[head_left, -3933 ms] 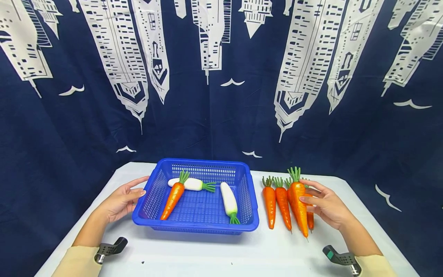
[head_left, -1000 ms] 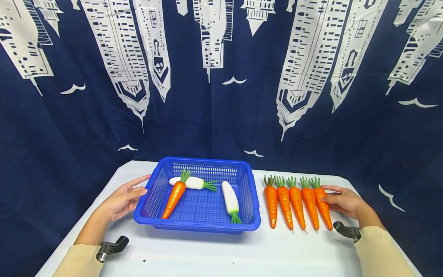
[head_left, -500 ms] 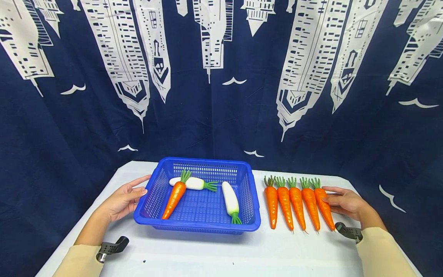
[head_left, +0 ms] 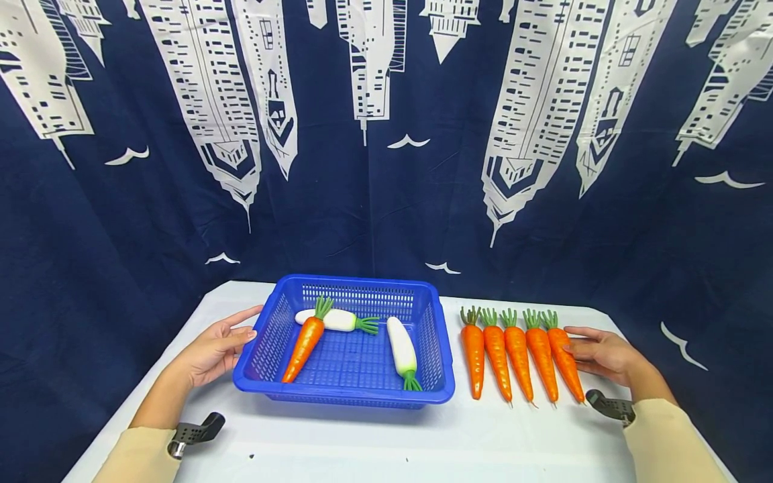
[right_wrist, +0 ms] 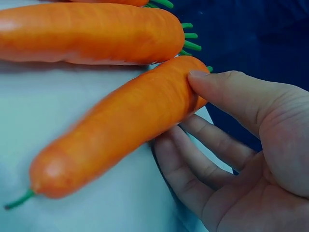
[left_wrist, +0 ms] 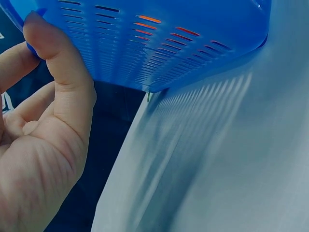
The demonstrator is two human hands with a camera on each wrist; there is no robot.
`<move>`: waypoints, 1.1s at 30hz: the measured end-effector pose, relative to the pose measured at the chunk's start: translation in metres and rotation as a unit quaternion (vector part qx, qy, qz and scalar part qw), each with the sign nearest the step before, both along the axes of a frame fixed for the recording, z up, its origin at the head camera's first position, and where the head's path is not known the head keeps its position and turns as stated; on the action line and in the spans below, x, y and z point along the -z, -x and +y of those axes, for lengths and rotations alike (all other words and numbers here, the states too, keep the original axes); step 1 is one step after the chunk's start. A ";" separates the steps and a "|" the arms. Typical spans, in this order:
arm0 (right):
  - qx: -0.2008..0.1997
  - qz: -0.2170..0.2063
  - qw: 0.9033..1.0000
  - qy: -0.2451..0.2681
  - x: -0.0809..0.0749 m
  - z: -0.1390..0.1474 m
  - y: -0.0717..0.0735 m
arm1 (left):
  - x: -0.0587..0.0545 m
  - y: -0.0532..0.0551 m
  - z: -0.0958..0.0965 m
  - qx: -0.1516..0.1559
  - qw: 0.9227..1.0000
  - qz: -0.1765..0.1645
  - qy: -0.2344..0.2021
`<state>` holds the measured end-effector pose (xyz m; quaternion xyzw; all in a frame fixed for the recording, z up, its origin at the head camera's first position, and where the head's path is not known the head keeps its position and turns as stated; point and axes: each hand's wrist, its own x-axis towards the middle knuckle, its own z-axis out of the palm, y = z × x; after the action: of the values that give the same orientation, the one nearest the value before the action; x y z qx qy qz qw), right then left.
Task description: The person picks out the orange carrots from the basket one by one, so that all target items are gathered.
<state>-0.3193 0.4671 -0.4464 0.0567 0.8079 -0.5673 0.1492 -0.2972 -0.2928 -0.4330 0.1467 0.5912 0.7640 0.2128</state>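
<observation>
My left hand [head_left: 213, 349] pinches the left rim of a blue plastic basket [head_left: 338, 394]; the thumb lies over the rim in the left wrist view. Inside are one carrot [head_left: 304, 349] and two white radishes, one lying crosswise [head_left: 339, 320] under the carrot's top, the other [head_left: 400, 345] near the right wall. Right of the basket, several carrots [head_left: 496, 359] lie side by side, green tops away from me. My right hand [head_left: 610, 354] holds the rightmost carrot [right_wrist: 120, 125] near its top, thumb above and fingers along its side.
A white table [head_left: 338, 446] carries everything, with a dark blue curtain [head_left: 362, 208] printed with white buildings close behind its far edge. Black wrist cameras, left [head_left: 202, 429] and right [head_left: 608, 404], stick out from both wrists.
Earlier my right hand held a carrot above the others; that hand is now farther right, and the carrots lie spread in a row. The left hand keeps its grip on the basket.
</observation>
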 end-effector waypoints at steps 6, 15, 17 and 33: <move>-0.004 0.019 1.000 -0.019 0.002 0.000 -0.001 | -0.001 0.001 0.001 -0.012 1.000 -0.003 0.013; 0.029 0.060 0.996 -0.063 0.003 -0.008 -0.003 | -0.003 0.000 0.002 -0.015 1.000 -0.006 0.017; 0.041 0.077 0.993 -0.081 0.002 -0.011 -0.004 | -0.003 -0.001 0.002 -0.013 1.000 -0.005 0.015; 0.091 0.156 0.968 -0.174 -0.006 -0.031 -0.016 | -0.002 -0.001 0.000 -0.004 1.000 0.004 0.014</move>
<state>-0.3037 0.4360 -0.4405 0.0658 0.8990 -0.4308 -0.0431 -0.2966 -0.2924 -0.4309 0.1443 0.6036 0.7557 0.2095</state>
